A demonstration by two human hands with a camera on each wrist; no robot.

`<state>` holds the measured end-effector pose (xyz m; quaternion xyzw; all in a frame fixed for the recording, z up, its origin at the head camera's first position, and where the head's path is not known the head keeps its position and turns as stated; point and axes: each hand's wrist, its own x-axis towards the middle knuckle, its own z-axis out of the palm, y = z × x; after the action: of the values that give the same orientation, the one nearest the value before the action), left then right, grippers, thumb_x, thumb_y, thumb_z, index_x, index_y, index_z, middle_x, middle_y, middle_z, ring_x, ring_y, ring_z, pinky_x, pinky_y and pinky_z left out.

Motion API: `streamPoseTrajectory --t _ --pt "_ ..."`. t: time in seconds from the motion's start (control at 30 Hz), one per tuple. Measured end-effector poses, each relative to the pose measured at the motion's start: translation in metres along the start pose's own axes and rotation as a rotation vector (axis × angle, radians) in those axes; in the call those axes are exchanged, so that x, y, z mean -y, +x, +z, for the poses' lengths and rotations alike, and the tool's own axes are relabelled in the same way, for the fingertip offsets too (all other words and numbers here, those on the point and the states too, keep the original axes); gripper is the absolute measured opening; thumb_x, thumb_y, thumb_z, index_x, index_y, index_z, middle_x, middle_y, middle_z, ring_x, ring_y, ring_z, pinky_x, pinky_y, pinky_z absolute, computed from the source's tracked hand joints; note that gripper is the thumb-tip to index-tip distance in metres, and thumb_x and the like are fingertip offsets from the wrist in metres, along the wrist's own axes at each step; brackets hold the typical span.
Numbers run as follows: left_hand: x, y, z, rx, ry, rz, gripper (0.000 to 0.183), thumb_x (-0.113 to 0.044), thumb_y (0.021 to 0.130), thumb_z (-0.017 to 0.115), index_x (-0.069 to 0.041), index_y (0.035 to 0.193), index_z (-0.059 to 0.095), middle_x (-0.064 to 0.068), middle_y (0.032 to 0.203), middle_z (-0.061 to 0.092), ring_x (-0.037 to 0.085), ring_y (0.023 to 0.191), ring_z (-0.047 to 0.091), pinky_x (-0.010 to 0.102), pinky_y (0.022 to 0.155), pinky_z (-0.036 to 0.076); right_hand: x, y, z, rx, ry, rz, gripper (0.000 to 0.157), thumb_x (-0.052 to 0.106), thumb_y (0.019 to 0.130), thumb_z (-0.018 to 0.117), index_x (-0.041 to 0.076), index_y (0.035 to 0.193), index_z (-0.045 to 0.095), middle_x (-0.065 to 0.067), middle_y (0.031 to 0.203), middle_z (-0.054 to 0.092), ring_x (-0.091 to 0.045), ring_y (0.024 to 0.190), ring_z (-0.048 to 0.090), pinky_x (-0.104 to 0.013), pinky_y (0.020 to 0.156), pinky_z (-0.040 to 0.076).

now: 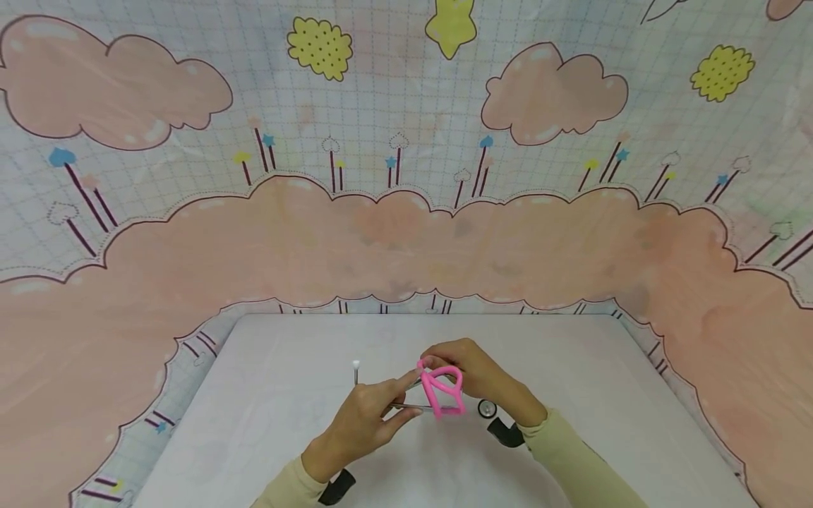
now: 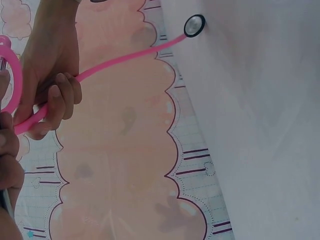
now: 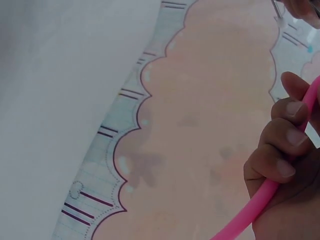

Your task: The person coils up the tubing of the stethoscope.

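Note:
A stethoscope with pink tubing is held up between both hands over the white table. My left hand pinches its metal ear tubes, thumb below and fingers above. One ear tube with a white eartip sticks up beyond that hand. At the looped tubing, my right hand has its fingers curled round the pink tube, as the right wrist view shows. From this hand the tube runs to the round, dark-rimmed chest piece, which hangs below the right wrist in the head view.
The white tabletop spreads under both hands. Behind it hangs a cloth printed with clouds and stars. Dark wrist-worn pieces show below the left forearm and beside the right sleeve.

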<state>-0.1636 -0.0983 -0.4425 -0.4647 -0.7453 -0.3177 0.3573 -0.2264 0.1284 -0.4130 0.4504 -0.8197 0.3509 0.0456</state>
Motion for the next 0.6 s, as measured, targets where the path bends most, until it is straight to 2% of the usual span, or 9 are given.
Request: streamPoseTrajectory --t 0.13,0.3,0.43,0.6 --pt "-0.001 -0.001 0.0 -0.005 -0.025 -0.044 0.051 -0.027 0.092 0.07 -0.003 0.134 0.056 -0.004 0.066 0.057 -0.001 0.054 0.037 0.004 0.055 0.03 0.001 0.0 0.003 -0.002 -0.007 0.026 0.018 0.016 0.099 0.059 0.009 0.105 0.074 -0.003 0.095 0.076 -0.013 0.087 0.07 -0.026 0.08 0.057" --pt "0.0 -0.003 0.001 -0.01 -0.082 -0.139 0.051 -0.025 0.089 0.072 -0.006 0.133 0.054 -0.003 0.067 0.057 -0.002 0.055 0.036 0.003 0.055 0.031 0.001 0.0 0.006 -0.012 -0.019 0.044 0.019 0.012 0.094 0.065 0.007 0.11 0.074 -0.008 0.104 0.076 -0.024 0.099 0.072 -0.037 0.087 0.058" --pt "0.002 -0.005 0.002 -0.008 -0.112 -0.19 0.05 -0.025 0.09 0.072 -0.008 0.132 0.052 -0.004 0.067 0.056 -0.004 0.056 0.035 0.003 0.054 0.03 0.001 -0.002 0.008 -0.028 -0.019 0.078 0.021 0.01 0.094 0.064 0.007 0.112 0.074 -0.008 0.108 0.075 -0.025 0.103 0.071 -0.041 0.089 0.057" --pt "0.002 -0.006 0.002 -0.01 -0.131 -0.208 0.048 -0.025 0.089 0.072 -0.006 0.129 0.052 -0.003 0.069 0.056 -0.004 0.056 0.036 0.003 0.053 0.031 0.0 -0.003 0.011 -0.035 0.021 0.108 0.021 0.011 0.096 0.062 0.008 0.112 0.074 -0.007 0.108 0.075 -0.025 0.104 0.071 -0.041 0.089 0.057"
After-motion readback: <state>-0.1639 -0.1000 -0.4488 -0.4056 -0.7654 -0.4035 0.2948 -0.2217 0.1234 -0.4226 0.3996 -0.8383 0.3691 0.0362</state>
